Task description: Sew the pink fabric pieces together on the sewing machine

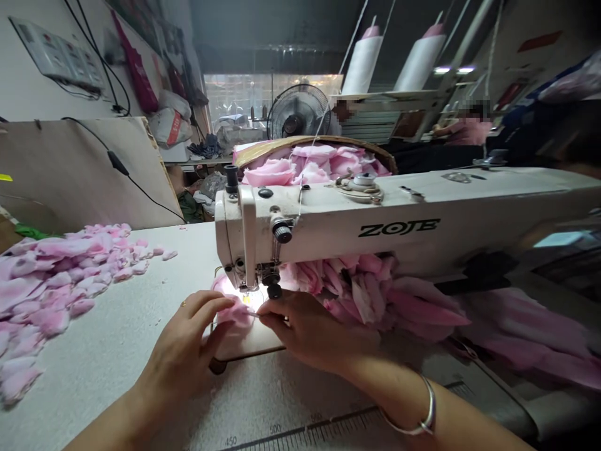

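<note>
A white sewing machine (328,219) stands over the table, its lamp lighting the needle area. Just in front of the needle, a small pink fabric piece (238,315) lies on the machine plate. My left hand (188,332) has its fingers closed on the left side of this piece. At its right edge my right hand (305,326) pinches with thumb and forefinger, close to the presser foot. The fingertips partly cover what is pinched. Bunched pink and white fabric (366,288) lies beneath the machine arm and trails off to the right.
Many pink fabric petals (70,269) are heaped on the left of the table (154,275). Behind the machine sit a basket of pink fabric (314,163), a fan (298,113) and thread cones (362,62). A person (469,128) is at the back right.
</note>
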Motion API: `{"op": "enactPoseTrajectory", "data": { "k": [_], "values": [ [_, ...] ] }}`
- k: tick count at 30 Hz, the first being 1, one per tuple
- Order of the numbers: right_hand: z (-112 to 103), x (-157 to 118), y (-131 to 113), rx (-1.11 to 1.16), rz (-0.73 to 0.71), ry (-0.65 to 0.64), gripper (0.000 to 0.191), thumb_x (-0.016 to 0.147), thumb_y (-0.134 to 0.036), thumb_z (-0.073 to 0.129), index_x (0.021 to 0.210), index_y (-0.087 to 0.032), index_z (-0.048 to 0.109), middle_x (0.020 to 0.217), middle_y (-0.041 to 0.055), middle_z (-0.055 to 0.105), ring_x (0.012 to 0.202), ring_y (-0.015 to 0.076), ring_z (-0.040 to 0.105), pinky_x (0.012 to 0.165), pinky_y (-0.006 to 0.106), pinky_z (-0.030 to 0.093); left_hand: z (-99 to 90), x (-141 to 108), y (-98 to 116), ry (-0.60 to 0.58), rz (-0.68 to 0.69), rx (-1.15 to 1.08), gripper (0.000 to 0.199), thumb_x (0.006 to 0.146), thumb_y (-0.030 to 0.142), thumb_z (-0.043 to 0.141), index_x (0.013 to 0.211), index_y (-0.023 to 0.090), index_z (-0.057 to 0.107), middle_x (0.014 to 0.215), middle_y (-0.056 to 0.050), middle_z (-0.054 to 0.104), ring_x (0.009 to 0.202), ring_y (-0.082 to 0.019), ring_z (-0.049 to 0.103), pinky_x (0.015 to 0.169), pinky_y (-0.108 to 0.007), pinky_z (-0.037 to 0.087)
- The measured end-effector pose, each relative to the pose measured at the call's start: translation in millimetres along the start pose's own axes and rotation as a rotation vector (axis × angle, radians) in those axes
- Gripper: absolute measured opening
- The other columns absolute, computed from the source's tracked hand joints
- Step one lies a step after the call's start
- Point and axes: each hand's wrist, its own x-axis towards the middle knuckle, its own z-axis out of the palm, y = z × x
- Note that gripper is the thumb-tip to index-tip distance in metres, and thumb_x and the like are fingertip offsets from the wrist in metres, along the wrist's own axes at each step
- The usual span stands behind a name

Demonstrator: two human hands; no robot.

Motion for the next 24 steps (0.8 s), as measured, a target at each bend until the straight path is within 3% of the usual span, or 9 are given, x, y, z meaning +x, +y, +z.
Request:
{"op": "enactPoseTrajectory", "data": {
  "k": [3,6,14,19,24],
  "values": [
    [-12,4,9,0.065,0.159,-0.092,0.019,0.085,-0.026,0.054,0.090,-0.021,0.072,0.078,0.0007,0.069,0.069,0.0128,0.059,0.059,0.024,0.035,0.1,5,1,0.036,0.283,0.355,0.025,0.092,0.015,0.049,0.115,0.020,0.057,0.115,-0.006,0.061,0.115,-0.024,0.050,0.095,-0.041,0.042],
    [-18,6,16,0.091,0.268,-0.156,0.018,0.081,-0.030,0.056,0.084,-0.020,0.071,0.069,0.0001,0.068,0.063,0.0125,0.058,0.053,0.024,0.033,3.6,10,4,-0.006,0.393,0.526,0.023,0.092,0.015,0.047,0.112,0.016,0.057,0.113,-0.006,0.062,0.119,-0.028,0.046,0.097,-0.043,0.039],
    [-16,9,17,0.216,0.368,-0.270,0.017,0.079,-0.032,0.055,0.076,-0.020,0.066,0.056,0.0002,0.065,0.054,0.0131,0.062,0.049,0.021,0.037,12.3,14,3,-0.202,0.296,0.701,0.007,0.087,0.018,0.054,0.093,0.017,0.058,0.091,-0.003,0.060,0.097,-0.025,0.053,0.095,-0.046,0.038],
    [-11,14,16,0.293,0.394,-0.295,0.015,0.078,-0.029,0.054,0.077,-0.019,0.066,0.058,0.0013,0.065,0.053,0.0131,0.061,0.047,0.021,0.039,16.1,17,0,-0.169,0.315,0.708,0.012,0.089,0.018,0.048,0.080,0.018,0.057,0.084,-0.003,0.058,0.088,-0.023,0.053,0.088,-0.044,0.040],
    [-11,18,10,0.193,0.314,-0.288,0.015,0.076,-0.022,0.053,0.070,-0.018,0.066,0.056,0.0009,0.062,0.053,0.0115,0.056,0.050,0.022,0.035,16.1,20,-7,-0.097,0.177,0.526,0.012,0.090,0.022,0.047,0.083,0.020,0.056,0.080,-0.001,0.059,0.077,-0.018,0.054,0.077,-0.037,0.041]
  ]
}}
